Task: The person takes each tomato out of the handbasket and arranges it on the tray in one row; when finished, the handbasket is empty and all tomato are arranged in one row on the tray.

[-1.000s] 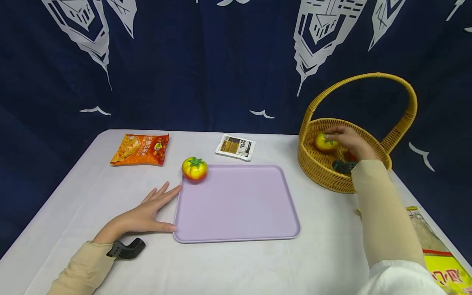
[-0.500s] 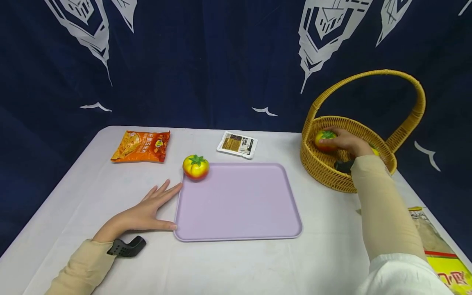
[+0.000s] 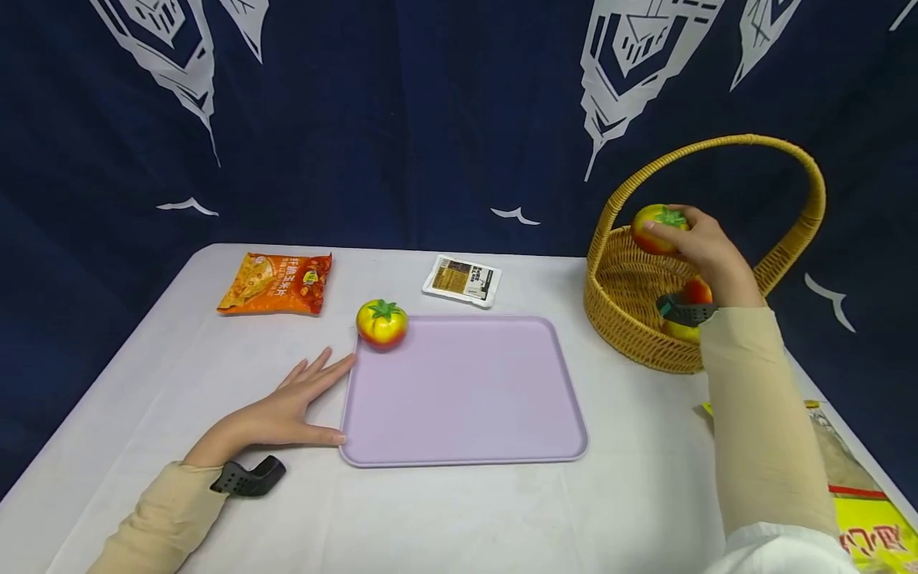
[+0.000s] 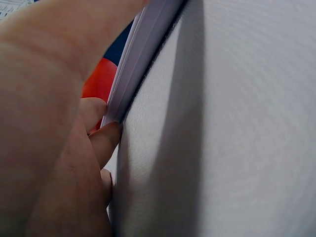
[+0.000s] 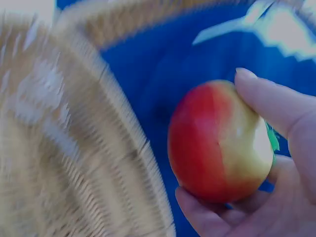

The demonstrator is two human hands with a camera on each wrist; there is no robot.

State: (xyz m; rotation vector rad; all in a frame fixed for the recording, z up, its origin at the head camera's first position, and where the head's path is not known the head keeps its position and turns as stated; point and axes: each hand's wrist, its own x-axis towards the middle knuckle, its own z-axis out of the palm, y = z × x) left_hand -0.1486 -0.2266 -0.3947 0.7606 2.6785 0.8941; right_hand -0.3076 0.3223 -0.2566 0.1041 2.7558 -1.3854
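Observation:
My right hand (image 3: 713, 247) grips a red and yellow tomato (image 3: 656, 229) with a green leafy top, held above the rim of the wicker basket (image 3: 624, 339). In the right wrist view the thumb and fingers curl round the tomato (image 5: 219, 143), with the basket wall (image 5: 123, 133) blurred beside it. More red and yellow fruit (image 3: 697, 290) lies in the basket, partly behind my wrist. My left hand (image 3: 283, 414) is spread flat on the cloth, fingertips and thumb touching the left edge of the lilac tray (image 3: 466, 391). Another tomato (image 3: 382, 324) sits in the tray's far left corner.
An orange snack bag (image 3: 276, 285) lies at the back left. Behind the tray is a small white and brown packet (image 3: 462, 281). A yellow and clear bag (image 3: 871, 510) lies at the right edge, partly under my right arm. The basket's tall handle (image 3: 746, 140) arches over its opening.
My right hand reached down into the basket, took hold of a tomato and lifted it up above the rim. The left hand has stayed at the tray's edge.

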